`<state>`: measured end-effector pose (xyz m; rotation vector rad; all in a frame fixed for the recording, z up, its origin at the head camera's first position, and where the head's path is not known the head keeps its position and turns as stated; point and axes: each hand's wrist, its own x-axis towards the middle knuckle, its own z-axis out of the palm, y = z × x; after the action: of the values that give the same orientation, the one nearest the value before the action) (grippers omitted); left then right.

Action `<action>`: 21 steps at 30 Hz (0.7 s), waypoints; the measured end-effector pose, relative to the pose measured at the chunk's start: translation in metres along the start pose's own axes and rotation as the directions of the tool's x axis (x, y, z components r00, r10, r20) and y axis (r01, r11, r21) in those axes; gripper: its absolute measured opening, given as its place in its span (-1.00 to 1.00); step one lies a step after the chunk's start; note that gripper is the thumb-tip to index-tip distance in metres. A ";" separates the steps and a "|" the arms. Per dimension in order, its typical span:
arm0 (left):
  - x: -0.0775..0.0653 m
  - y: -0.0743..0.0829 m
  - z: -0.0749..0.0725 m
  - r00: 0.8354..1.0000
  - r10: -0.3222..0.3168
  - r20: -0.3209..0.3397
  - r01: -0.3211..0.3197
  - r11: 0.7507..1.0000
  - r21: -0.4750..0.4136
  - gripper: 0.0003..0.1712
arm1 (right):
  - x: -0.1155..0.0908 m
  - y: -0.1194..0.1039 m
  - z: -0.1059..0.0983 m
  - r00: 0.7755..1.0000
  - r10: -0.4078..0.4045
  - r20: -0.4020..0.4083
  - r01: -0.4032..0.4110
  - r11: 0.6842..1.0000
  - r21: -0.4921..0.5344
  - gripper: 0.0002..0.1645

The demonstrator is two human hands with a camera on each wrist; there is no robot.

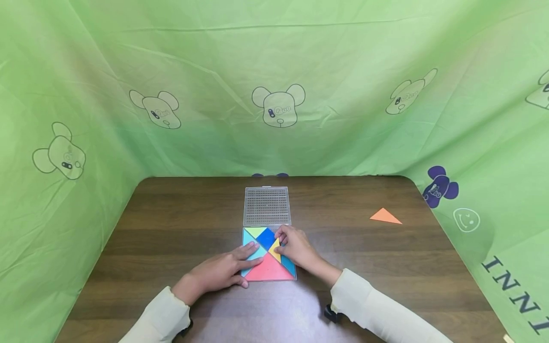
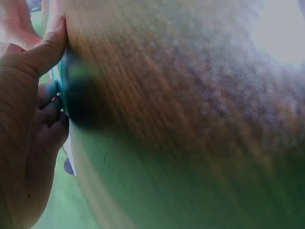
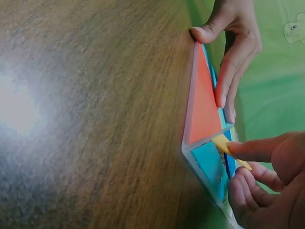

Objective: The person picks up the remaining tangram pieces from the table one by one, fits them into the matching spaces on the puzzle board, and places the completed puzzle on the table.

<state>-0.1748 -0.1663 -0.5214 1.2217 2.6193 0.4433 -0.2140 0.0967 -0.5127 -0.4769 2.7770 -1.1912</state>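
A square tangram tray (image 1: 274, 280) holds flat coloured pieces: a red triangle (image 1: 270, 270), a light blue triangle (image 1: 260, 251), a blue square (image 1: 267, 238), a yellow-green piece (image 1: 255, 231) and a teal piece (image 1: 289, 267). Fingers of my left hand (image 1: 218, 270) lie fairly straight across the light blue triangle, while its thumb touches the tray's near left corner. Between thumb and fingers my right hand (image 1: 300, 248) pinches a yellow triangle (image 1: 276, 247). In the right wrist view that yellow triangle (image 3: 243, 163) tilts up out of its spot, beside the teal piece (image 3: 209, 164).
Behind the tray lies its clear gridded lid (image 1: 267, 206), folded open on the wooden table (image 1: 180, 228). An orange triangle (image 1: 385, 216) lies apart at the far right. Green printed cloth (image 1: 274, 147) hangs around the back and sides.
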 end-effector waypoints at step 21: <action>0.001 0.002 -0.003 0.999 -0.026 0.029 0.026 1.000 -0.004 -0.17 | -0.001 0.006 0.004 1.000 -0.028 0.010 0.029 0.998 -0.055 -0.72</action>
<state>-0.1748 -0.1651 -0.5183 1.1819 2.6054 0.4238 -0.2135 0.0981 -0.5203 -0.5272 2.8115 -1.1174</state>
